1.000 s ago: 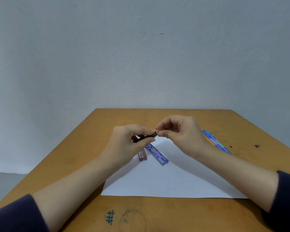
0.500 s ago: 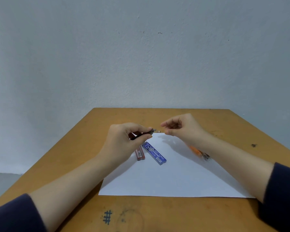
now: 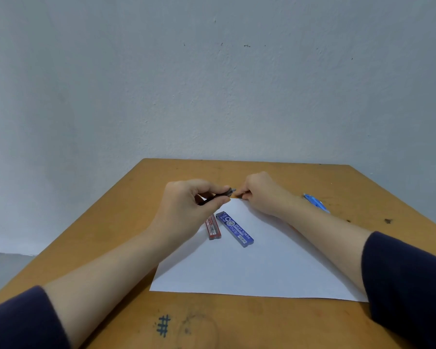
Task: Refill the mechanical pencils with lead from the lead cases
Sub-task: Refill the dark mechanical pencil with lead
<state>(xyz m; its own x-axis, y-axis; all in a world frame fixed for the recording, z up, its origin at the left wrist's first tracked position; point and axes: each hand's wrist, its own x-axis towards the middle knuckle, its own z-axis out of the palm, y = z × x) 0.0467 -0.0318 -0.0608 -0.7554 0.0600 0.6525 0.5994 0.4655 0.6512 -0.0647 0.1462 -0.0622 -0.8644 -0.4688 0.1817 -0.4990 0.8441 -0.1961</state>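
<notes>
My left hand [image 3: 186,205] grips a dark mechanical pencil [image 3: 218,196] above the far corner of the white paper [image 3: 249,268]. The pencil's metal end [image 3: 233,190] points right. My right hand [image 3: 262,195] sits just right of that end, low over the table, with its fingertips pinching a small dark piece that looks like the pencil's cap [image 3: 241,196]. A blue lead case [image 3: 234,229] and a red lead case [image 3: 213,226] lie side by side on the paper below my left hand. A blue mechanical pencil [image 3: 315,202] lies on the table beyond my right forearm.
The wooden table [image 3: 111,248] stands against a pale wall, and its left edge drops to the floor. A hash mark [image 3: 163,324] is inked near the front edge, and small dark spots [image 3: 388,220] mark the right side.
My right hand pinched the pencil's end, pulled away to the right, and has now sunk toward the table beside it. My left hand kept hold of the pencil.
</notes>
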